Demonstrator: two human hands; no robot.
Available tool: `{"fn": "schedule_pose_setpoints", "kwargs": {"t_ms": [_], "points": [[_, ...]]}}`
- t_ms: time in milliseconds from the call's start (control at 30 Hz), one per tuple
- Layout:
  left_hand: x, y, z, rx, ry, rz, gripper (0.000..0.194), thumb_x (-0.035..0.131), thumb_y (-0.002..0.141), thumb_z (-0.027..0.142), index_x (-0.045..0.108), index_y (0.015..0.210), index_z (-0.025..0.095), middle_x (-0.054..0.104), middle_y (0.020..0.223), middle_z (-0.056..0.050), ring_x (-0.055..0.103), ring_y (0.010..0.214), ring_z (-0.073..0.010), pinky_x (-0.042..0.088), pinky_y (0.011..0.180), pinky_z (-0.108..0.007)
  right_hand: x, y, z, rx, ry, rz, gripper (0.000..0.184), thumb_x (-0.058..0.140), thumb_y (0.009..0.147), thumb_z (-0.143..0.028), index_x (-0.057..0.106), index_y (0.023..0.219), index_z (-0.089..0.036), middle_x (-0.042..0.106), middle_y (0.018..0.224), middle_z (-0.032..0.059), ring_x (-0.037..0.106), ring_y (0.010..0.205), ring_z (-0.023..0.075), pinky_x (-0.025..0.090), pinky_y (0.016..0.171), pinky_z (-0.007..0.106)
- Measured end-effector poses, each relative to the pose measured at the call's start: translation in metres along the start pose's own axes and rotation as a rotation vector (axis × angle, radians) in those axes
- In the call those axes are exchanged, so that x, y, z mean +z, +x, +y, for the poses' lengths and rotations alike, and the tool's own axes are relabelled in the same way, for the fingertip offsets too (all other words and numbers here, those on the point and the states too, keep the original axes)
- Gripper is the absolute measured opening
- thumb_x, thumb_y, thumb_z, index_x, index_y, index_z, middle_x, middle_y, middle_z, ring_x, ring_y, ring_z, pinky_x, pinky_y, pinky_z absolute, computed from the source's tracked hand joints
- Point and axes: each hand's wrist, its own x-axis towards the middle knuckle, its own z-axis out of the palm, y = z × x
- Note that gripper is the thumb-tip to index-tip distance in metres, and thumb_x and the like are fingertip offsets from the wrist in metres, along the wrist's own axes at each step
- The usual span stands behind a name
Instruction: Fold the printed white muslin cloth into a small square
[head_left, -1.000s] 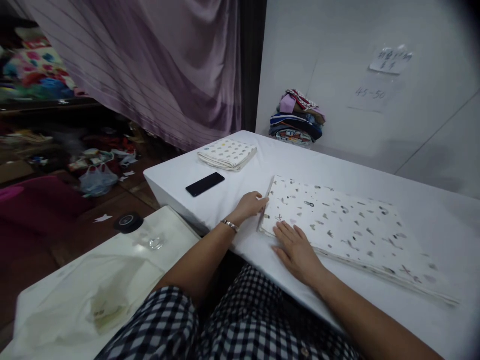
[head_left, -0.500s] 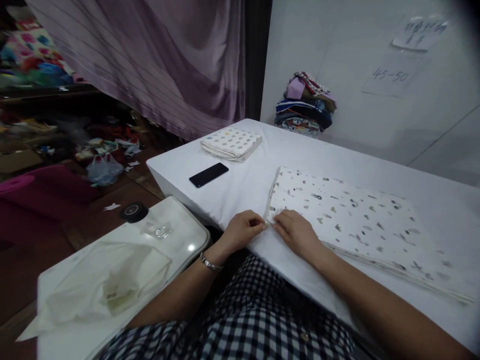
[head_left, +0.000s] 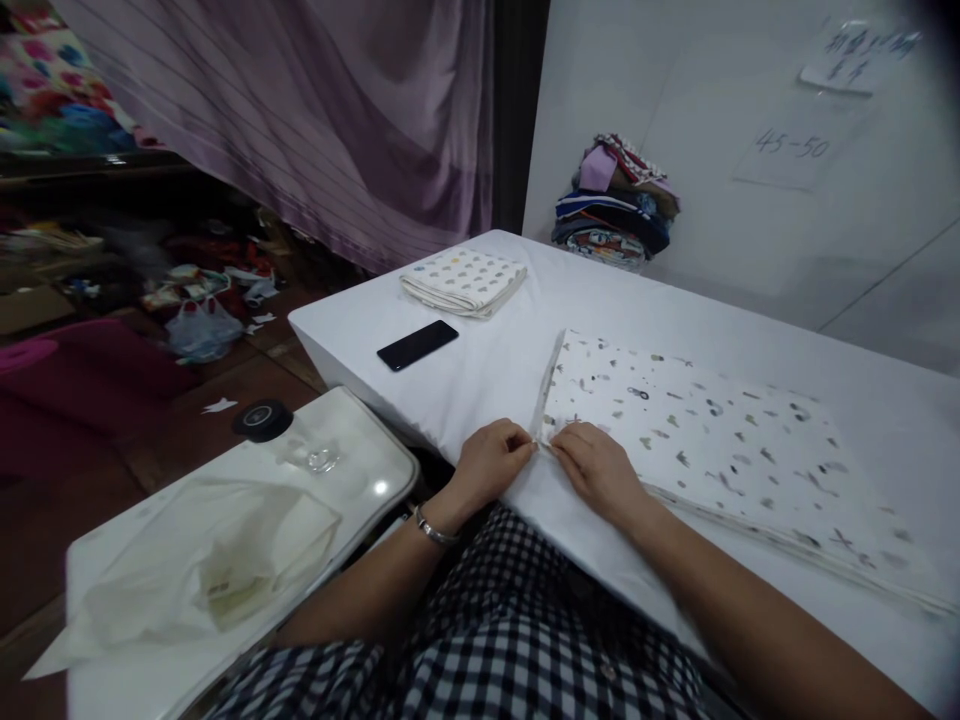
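Note:
A long folded cloth (head_left: 697, 440), white with small printed leaves and creatures, lies flat on the white-covered table (head_left: 495, 370). At its near left corner my left hand (head_left: 491, 460) pinches the edge between thumb and fingertips. Just to the right, my right hand (head_left: 592, 462) is closed on the same corner, its fingers bent over the cloth. Only a small bit of fabric shows between the two sets of fingertips. Farther back on the table rests a second folded cloth (head_left: 465, 280) with a dotted print, and a black phone (head_left: 418, 345) lies in front of it.
To the left, a lower white surface (head_left: 360, 440) carries a black round object (head_left: 262, 420), a small clear item (head_left: 321, 458) and a crumpled cream bag (head_left: 202, 560). A pile of folded fabrics (head_left: 615, 205) stands behind the table by the wall. A purple curtain (head_left: 337, 120) hangs at the back.
Both hands stay at the cloth's near left corner, with the fingertips shifted slightly. The whole view has turned a little; the cloths and phone lie as before.

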Motion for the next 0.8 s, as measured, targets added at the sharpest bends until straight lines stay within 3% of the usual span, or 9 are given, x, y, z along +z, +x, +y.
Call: {"fn": "schedule_pose_setpoints", "kwargs": {"t_ms": [133,367,533,800], "points": [[0.002,0.0007,0.0001,0.0,0.001,0.027,0.012,0.054,0.077,0.027,0.064,0.075,0.021,0.065,0.081,0.001,0.057,0.077,-0.0139,0.042,0.069,-0.025,0.0014,-0.0001,-0.0011,0.025,-0.006,-0.042,0.024,0.04,0.093,-0.029,0.061,0.091,-0.019,0.061,0.089,0.0075,0.053,0.088,0.0197,0.044,0.078,0.033],[0.0021,-0.0005,0.0033,-0.018,-0.018,0.069,0.01,0.056,0.075,0.027,0.062,0.082,0.021,0.063,0.084,0.0,0.056,0.077,-0.0136,0.043,0.069,-0.025,0.0014,0.0021,0.0032,0.188,0.217,0.083,0.024,0.04,0.093,-0.032,0.057,0.08,-0.021,0.058,0.077,0.0021,0.054,0.075,0.0152,0.043,0.069,0.027],[0.0037,0.0032,0.0083,0.001,-0.031,0.087,0.017,0.057,0.077,0.037,0.061,0.077,0.021,0.061,0.082,0.0,0.055,0.077,-0.0138,0.043,0.07,-0.026,0.0034,0.002,0.0029,0.182,0.213,0.097,0.023,0.041,0.092,-0.032,0.057,0.08,-0.021,0.058,0.078,0.0015,0.055,0.075,0.0148,0.044,0.068,0.027],[0.0099,0.0074,0.0094,0.004,-0.025,0.132,0.008,0.057,0.075,0.027,0.057,0.07,0.02,0.06,0.078,0.001,0.054,0.073,-0.0123,0.042,0.067,-0.025,0.0043,0.0001,-0.0006,0.142,0.167,0.162,0.024,0.037,0.094,-0.03,0.057,0.086,-0.021,0.059,0.085,0.0048,0.055,0.081,0.0164,0.045,0.072,0.028]]}}
